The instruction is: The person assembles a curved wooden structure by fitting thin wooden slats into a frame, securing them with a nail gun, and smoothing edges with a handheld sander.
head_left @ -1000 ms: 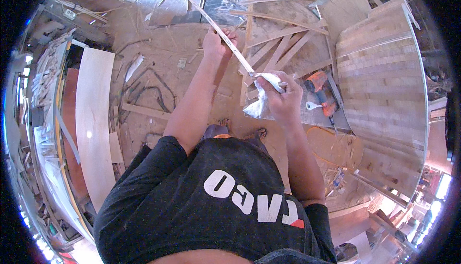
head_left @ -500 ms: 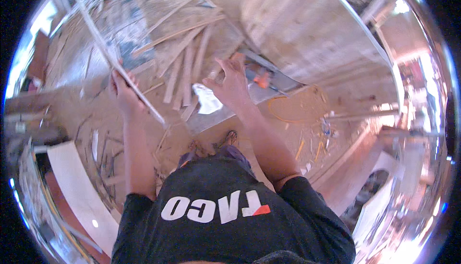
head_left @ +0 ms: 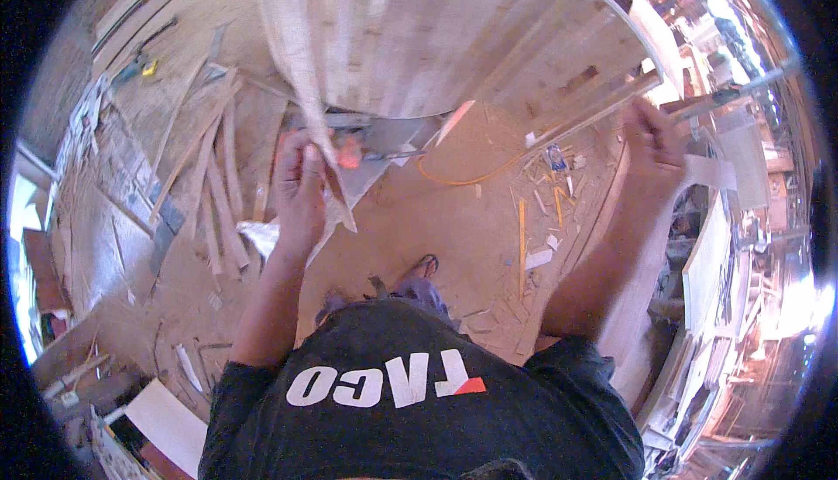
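My left hand [head_left: 298, 183] is closed around a thin pale wooden strip [head_left: 342, 205], tilted, its upper part blurred in front of a large striped wooden panel [head_left: 471, 35]. An orange power tool [head_left: 349, 154] lies behind that hand, partly hidden, and a crumpled white cloth [head_left: 257, 236] rests just left of my forearm. My right hand [head_left: 653, 140] is raised at the right, blurred, fingers curled beside the panel's lower right edge; I cannot make out what they hold.
Loose wooden slats [head_left: 223, 192] lie on the floor to the left. An orange cord [head_left: 463, 181] loops below the panel, near offcuts and a yellow stick [head_left: 522, 244]. Boards [head_left: 707, 270] are stacked along the right, and a pale plank [head_left: 166, 423] lies at lower left.
The view has turned toward the panel. My right hand has left the white cloth and moved rightward and up. My left hand still grips the strip, now held more upright.
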### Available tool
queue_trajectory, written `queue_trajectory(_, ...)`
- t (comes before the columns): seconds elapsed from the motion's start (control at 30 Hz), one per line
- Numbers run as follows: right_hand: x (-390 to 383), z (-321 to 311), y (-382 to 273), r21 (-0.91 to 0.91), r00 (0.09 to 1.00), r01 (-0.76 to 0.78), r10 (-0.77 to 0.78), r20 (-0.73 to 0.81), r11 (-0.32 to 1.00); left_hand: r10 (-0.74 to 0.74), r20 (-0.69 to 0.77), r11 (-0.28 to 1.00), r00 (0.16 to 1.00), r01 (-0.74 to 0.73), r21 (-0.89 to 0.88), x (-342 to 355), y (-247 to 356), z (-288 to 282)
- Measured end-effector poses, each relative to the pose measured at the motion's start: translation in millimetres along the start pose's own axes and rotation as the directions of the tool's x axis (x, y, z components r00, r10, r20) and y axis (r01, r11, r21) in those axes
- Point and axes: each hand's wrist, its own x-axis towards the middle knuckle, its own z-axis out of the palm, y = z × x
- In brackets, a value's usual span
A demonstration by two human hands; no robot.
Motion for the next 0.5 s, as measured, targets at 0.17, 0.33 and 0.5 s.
queue_trajectory(0.17, 87.3, -113.3, 7.2, -0.067, 0.953, 0.187, -0.197, -0.228, 0.980, -0.159, 0.319, 0.987, 0.934, 0.160, 0.022, 22.1, -69.0, 154.3)
queue_trajectory(0.33, 176.9, -163.5, 15.0, -0.254, 0.934, 0.351, -0.356, 0.029, 0.901, -0.238, 0.487, 0.952, 0.840, 0.300, -0.053, 61.6, -133.3, 251.5)
queue_trajectory(0.5, 238.6, -147.3, 34.1, -0.318, 0.919, 0.374, -0.303, 0.253, 0.871, -0.246, 0.638, 0.908, 0.729, 0.404, -0.112, 101.8, -182.2, 319.2)
